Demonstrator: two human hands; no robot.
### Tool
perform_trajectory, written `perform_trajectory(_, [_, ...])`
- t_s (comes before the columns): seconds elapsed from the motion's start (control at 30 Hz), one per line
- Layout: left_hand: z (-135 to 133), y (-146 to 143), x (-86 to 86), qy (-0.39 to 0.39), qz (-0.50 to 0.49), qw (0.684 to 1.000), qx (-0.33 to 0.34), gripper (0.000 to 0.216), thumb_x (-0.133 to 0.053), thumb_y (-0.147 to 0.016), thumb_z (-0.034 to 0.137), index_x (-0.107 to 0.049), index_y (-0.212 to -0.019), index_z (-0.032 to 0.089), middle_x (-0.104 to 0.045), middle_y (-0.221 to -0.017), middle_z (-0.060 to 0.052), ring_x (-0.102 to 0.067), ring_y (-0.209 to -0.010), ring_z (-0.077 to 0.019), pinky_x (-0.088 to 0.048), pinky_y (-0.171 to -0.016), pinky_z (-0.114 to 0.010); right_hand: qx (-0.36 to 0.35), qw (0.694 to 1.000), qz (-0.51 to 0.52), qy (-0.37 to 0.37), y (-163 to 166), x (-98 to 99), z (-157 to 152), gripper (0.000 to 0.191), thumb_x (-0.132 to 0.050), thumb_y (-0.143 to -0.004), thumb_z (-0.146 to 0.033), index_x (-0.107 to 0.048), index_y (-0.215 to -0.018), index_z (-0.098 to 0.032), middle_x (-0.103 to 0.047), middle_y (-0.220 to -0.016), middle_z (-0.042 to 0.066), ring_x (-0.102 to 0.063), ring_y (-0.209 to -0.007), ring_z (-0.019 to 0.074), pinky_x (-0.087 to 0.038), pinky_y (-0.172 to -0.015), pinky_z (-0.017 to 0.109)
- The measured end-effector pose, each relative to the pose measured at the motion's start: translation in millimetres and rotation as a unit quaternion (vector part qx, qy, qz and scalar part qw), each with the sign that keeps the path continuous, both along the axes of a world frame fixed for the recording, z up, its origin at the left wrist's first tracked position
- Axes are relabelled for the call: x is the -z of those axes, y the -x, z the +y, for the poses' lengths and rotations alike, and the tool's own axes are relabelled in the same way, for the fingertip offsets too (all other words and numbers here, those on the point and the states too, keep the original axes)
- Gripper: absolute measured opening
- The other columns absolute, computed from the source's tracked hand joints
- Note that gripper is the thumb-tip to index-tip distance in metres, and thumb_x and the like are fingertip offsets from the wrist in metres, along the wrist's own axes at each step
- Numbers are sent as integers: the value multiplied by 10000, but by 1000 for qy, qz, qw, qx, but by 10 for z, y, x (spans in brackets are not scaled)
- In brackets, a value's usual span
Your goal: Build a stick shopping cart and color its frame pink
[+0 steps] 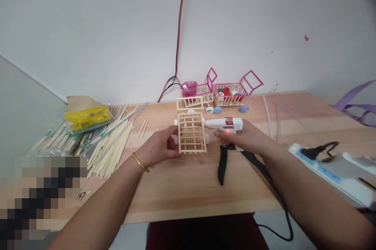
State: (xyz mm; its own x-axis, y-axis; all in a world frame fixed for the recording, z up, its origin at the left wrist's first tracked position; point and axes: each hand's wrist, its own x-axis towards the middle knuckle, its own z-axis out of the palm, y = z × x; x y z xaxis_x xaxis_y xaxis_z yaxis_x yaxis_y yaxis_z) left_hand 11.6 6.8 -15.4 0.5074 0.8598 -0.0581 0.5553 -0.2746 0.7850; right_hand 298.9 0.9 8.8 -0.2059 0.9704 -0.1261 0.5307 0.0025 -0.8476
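Your left hand (pixel 158 146) grips the cart (pixel 192 131); at its 3 o'clock, your right hand (pixel 242 137) grasps the glue gun (pixel 221 124)

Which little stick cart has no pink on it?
The plain wooden cart in the left hand; the back-left cart and back-right cart, by the wall, both have pink handles.
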Motion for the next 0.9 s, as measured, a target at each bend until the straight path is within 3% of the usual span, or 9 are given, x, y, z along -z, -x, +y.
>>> perform_trajectory(0.23, [-9, -13, -31, -22, 2, 1000, 2, 540, -790, -670, 252, -556, -1154, 197, -637, -726, 30, -624, -676, -156, -478, -635, -264, -15, 999, -11, -48, -151, -34, 33, 319, -687, -777, -505, -636, -711, -197, -639, -625, 14, -564, -584, 154, -408, -506, 262])
perform_trajectory(0.47, [-13, -5, -36, -32, -12, 999, 1, 566, -784, -679, 248, -544, -1190, 206, -641, -751, 36, -610, -640, -132, -476, -625, -252, -13, 999, 0, -33, -108, -32, 31, 330, -695, -766, -504, -684, -845, -184, -633, -614, 5, -549, -567, 153, -401, -513, 264])
perform_trajectory(0.9, [-19, 9, -53, -17, -13, 1000, -10, 578, -796, -679, 264, -542, -1194, 197, -627, -727, 40, -601, -671, -137, -476, -655, -256, 7, 996, -38, -79, -133, -9, 50, 407, -655, -797, -549, -715, -976, -188, -616, -628, -3, -514, -557, 141, -382, -523, 261])
